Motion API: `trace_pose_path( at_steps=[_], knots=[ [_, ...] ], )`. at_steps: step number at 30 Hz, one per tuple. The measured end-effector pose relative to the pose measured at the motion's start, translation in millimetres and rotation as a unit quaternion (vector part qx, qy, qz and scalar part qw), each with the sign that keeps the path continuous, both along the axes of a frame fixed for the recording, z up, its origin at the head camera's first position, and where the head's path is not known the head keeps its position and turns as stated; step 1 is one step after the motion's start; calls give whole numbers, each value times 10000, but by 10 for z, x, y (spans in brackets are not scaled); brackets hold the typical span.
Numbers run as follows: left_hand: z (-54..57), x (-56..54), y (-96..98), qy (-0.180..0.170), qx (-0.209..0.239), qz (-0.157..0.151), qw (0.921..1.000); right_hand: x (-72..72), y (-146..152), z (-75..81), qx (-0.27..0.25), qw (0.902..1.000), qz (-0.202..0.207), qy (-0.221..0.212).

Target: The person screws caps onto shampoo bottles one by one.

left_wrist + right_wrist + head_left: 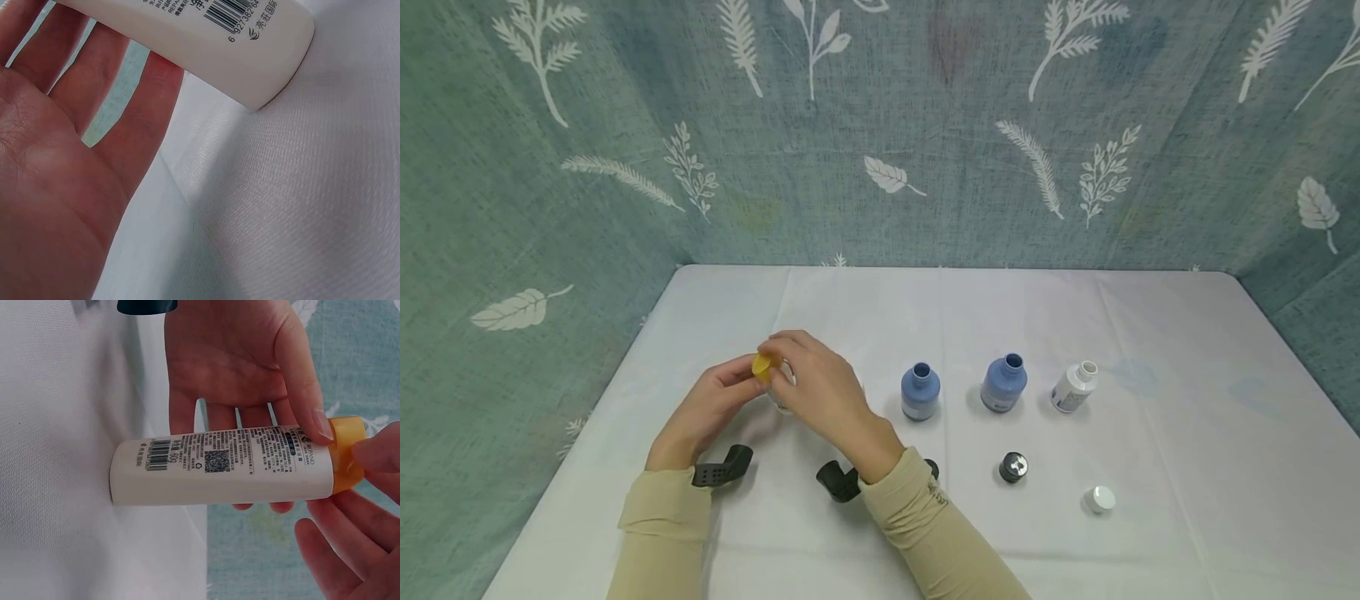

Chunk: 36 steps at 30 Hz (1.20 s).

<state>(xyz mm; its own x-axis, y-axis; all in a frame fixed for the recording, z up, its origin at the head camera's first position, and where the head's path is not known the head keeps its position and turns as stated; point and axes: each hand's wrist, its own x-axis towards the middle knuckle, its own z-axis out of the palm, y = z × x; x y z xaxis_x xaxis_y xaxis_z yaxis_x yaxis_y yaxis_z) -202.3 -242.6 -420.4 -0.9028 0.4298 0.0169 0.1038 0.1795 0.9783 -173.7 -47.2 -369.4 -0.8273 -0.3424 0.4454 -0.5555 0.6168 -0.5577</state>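
A white bottle (219, 469) with printed text and a yellow cap (347, 453) is between both hands, at the left of the table. My left hand (703, 408) holds its body, fingers behind and thumb near the neck in the right wrist view. With thumb and fingers, my right hand (820, 387) pinches the yellow cap, which sits on the bottle's top. The head view hides most of the bottle behind the right hand. Its base is close to the white cloth; whether they touch I cannot tell.
Two blue bottles (921, 392) (1003, 383) and a small white bottle (1074, 387) stand with open necks right of the hands. Nearer lie a black cap (1013, 467) and a white cap (1101, 500). A patterned curtain (925, 133) rises behind the table (1150, 308).
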Motion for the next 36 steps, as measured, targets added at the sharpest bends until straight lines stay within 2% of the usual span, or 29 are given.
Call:
trace_pose_path(
  at_steps=[12,22,36],
  knots=[
    [53,-30,32,-11,187,-134,9997,-28,32,32,118,9999,-53,94],
    [78,-14,35,35,84,-138,9999,-28,29,20,7,9996,-143,239],
    [78,42,27,-160,74,13,9998,-8,13,-1,-115,9998,-169,-61]
  ],
)
